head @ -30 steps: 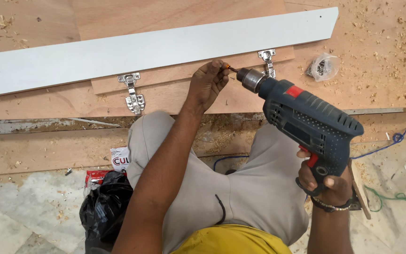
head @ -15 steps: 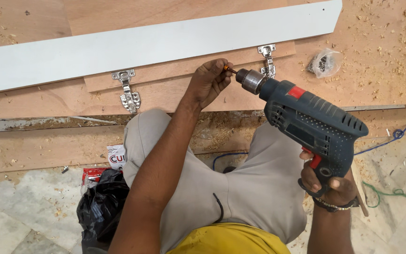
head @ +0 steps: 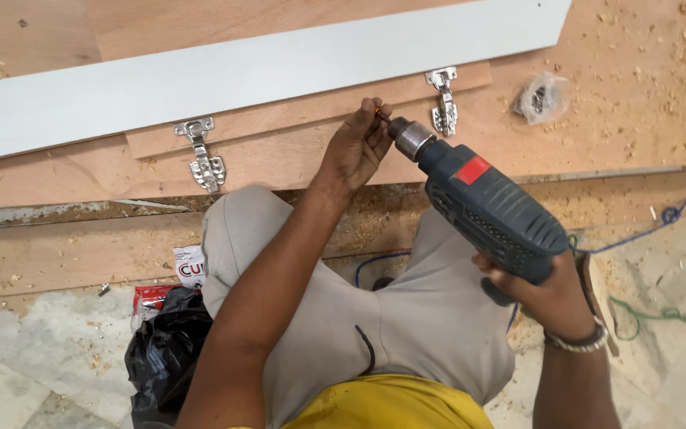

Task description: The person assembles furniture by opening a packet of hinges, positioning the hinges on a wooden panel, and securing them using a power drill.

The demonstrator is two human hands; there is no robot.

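Head view, the only one, looks down on a person seated over pale plywood sheets (head: 613,151) strewn with sawdust. The right hand (head: 545,290) is closed around the grip of a dark blue-grey electric drill with a red patch (head: 490,210), whose silver chuck (head: 410,137) points up and left toward the left hand (head: 356,147). The left hand's fingers are pinched together at the chuck's tip on something small; what it is cannot be made out, since the fingertips hide it. Both meet over a narrow plywood strip (head: 311,119) lying against a long white laminated board (head: 263,71). Two silver metal cabinet hinges sit on that strip: the left hinge (head: 200,155) and the right hinge (head: 442,99), the latter just beside the chuck.

Compared with half a second ago, the drill lies a little lower and more toward the left hand, and the board and hinges sit slightly higher in the view; the pinch at the chuck is unchanged.

A small clear plastic bag of dark fittings (head: 541,97) lies well apart to the right. A black plastic bag (head: 164,357) and a red-and-white packet (head: 172,278) are partly hidden behind the left knee. The white board runs off the left edge, and a blue cord (head: 660,218) and a green cord (head: 660,314) trail out on the right. The drill's trigger is covered by the right hand.
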